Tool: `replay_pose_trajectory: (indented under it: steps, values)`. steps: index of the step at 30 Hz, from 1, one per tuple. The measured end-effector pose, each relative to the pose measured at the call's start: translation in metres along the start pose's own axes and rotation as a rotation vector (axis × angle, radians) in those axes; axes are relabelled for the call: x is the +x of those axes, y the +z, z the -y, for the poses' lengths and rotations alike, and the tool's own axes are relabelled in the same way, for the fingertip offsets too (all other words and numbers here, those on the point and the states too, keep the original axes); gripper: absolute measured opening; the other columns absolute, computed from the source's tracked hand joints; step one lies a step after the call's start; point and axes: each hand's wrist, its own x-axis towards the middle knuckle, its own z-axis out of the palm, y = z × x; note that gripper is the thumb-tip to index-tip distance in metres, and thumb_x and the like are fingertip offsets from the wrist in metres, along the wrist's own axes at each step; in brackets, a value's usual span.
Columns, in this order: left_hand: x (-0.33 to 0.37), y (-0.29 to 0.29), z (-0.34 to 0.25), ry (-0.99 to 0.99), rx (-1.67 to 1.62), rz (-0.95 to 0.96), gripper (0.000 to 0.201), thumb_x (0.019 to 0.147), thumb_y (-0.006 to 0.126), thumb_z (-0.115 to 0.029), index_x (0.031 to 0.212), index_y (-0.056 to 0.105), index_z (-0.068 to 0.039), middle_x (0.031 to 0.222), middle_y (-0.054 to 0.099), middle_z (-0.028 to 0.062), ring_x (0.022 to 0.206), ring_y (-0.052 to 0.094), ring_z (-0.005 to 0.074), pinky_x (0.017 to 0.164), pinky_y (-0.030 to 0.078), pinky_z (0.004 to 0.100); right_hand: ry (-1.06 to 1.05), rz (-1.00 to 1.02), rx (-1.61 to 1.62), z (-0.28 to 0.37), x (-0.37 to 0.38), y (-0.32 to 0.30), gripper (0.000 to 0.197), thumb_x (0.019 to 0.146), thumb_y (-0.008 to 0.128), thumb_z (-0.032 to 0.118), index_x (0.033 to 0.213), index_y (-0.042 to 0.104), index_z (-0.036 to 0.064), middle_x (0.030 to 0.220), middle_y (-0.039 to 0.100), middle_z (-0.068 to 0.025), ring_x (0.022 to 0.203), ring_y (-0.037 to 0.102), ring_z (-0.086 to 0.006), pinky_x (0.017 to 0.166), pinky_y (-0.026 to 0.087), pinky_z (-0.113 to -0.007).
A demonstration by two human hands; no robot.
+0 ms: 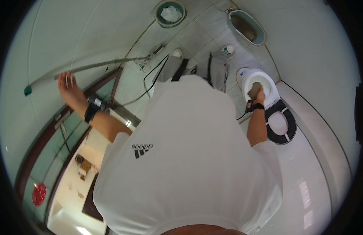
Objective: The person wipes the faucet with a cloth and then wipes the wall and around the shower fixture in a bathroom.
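My right hand (261,96) reaches into the white toilet (270,80). It is closed around a brownish sponge or folded cloth (254,90), held over the bowl's opening; the exact kind is unclear. Out to the left, my left hand (70,92) is raised by the tiled wall with its fingers apart. Its fingertips overlap a long grey pole (105,64), and I cannot tell whether they touch it. The pole leans against the wall, with a green tip at its upper end. Dark bands circle both of my wrists.
The toilet's black-and-white seat (281,122) lies on the right. Beyond my feet are a round bucket (158,13) with white material inside and a grey-green tub (261,37). A dark cord (144,96) hangs at my left. A framed glass door (68,129) stands lower left.
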Motion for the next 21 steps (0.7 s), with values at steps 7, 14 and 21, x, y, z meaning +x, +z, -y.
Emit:
replay_pose_trajectory:
  steps: [7, 14, 21]
  values:
    - [0.042, -0.183, 0.017, -0.057, 0.645, -0.033, 0.03, 0.103, 0.052, -0.022, 0.123, 0.063, -0.002, 0.117, 0.07, 0.0141, 0.106, 0.068, 0.0247, 0.095, 0.051, 0.0352, 0.073, -0.15, -0.173, -0.125, -0.117, 0.02, 0.069, 0.094, 0.064, 0.049, 0.134, 0.055, -0.0062, 0.123, 0.063, -0.015, 0.104, 0.064, -0.0306, 0.087, 0.053, -0.045]
    - [0.028, -0.352, 0.007, 0.159, 1.189, -0.137, 0.027, 0.1, 0.053, -0.019, 0.114, 0.067, -0.001, 0.11, 0.072, 0.014, 0.103, 0.068, 0.0268, 0.093, 0.05, 0.0349, 0.04, -0.15, -0.313, -0.19, -0.157, -0.006, 0.068, 0.094, 0.065, 0.045, 0.136, 0.054, -0.0068, 0.124, 0.063, -0.0157, 0.101, 0.066, -0.0299, 0.084, 0.055, -0.042]
    - [0.024, -0.43, 0.013, 0.484, 1.545, -0.319, 0.032, 0.092, 0.059, -0.023, 0.118, 0.067, -0.005, 0.118, 0.068, 0.018, 0.112, 0.059, 0.0395, 0.1, 0.043, 0.0492, -0.298, 0.069, -0.391, -0.205, -0.156, -0.013, 0.057, 0.097, 0.062, 0.044, 0.12, 0.066, -0.0088, 0.103, 0.071, -0.0156, 0.088, 0.068, -0.0261, 0.078, 0.054, -0.037]
